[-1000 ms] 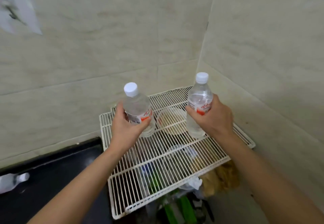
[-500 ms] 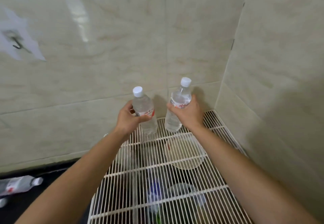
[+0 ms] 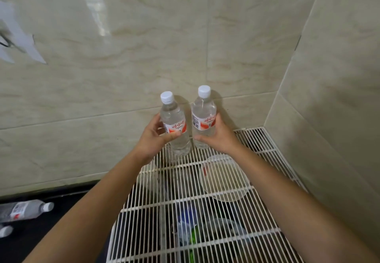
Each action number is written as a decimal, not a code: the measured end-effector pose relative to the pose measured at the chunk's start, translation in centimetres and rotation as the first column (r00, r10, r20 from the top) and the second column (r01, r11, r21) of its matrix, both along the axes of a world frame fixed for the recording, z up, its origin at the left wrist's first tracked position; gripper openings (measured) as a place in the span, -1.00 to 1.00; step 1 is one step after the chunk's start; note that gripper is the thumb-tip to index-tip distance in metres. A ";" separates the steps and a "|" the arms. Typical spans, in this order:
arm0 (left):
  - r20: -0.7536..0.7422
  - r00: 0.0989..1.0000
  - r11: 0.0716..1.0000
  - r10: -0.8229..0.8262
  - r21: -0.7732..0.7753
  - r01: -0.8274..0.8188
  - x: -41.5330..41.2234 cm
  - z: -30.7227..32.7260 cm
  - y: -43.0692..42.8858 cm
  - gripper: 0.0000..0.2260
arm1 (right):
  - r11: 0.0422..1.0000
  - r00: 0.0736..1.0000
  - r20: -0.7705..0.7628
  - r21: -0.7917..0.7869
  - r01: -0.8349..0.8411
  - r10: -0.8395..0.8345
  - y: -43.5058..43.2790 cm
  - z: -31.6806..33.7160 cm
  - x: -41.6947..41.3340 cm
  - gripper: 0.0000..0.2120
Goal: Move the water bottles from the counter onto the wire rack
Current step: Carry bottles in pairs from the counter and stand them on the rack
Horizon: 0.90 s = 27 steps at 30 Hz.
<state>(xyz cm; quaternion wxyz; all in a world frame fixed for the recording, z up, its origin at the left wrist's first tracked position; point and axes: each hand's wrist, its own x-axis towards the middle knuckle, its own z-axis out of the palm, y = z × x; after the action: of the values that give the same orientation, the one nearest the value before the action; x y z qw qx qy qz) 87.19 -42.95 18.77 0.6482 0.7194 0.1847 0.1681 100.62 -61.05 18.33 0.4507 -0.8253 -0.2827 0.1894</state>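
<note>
Landmark: a white wire rack [image 3: 205, 205] was seen in the corner of two tiled walls, and all places below were taken from it.
Left hand: the left hand [image 3: 153, 139] was held over the rack's far left part, its fingers [image 3: 157, 121] and thumb wrapped round a clear water bottle at the label.
Left bottle: the left water bottle [image 3: 174, 127], white-capped with a red and white label, was held upright with a slight tilt; its base was seen at the rack's far wires, though whether it rested on them could not be told.
Right hand: the right hand [image 3: 219, 137] was closed round the lower half of a second bottle, just right of the first.
Right bottle: the right water bottle [image 3: 203, 116] was held upright near the rack's back edge, close to the back wall [image 3: 144, 57]; the two bottles stood just beside each other, nearly touching.
On the counter: left of the rack, on the dark counter [image 3: 41, 232], a further water bottle [image 3: 24, 209] was seen lying on its side, and the white cap [image 3: 5, 230] of another was caught at the frame's edge.
Under the rack: a round pale bowl [image 3: 225, 177] was seen through the wires, with blurred blue and green items nearer the viewer.
</note>
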 end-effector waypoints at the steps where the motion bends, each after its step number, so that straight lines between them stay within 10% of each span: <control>1: -0.010 1.000 1.000 -0.009 0.000 0.009 0.1 -0.1 -0.1 -0.43 | 1.000 1.000 0.006 -0.016 -0.003 0.003 -0.1 -0.1 0.0 -0.09; 27: -0.061 0.998 1.000 0.004 0.005 -0.003 -0.9 -2.5 -0.5 -0.45 | 0.986 0.988 0.152 -0.163 -0.014 0.039 0.3 -0.7 -1.1 -0.24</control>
<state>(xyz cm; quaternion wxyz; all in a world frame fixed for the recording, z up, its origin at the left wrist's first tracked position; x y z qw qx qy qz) 86.29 -43.48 16.31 0.6401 0.7255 0.2052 0.1477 99.50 -60.79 17.60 0.3564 -0.8675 -0.3115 0.1530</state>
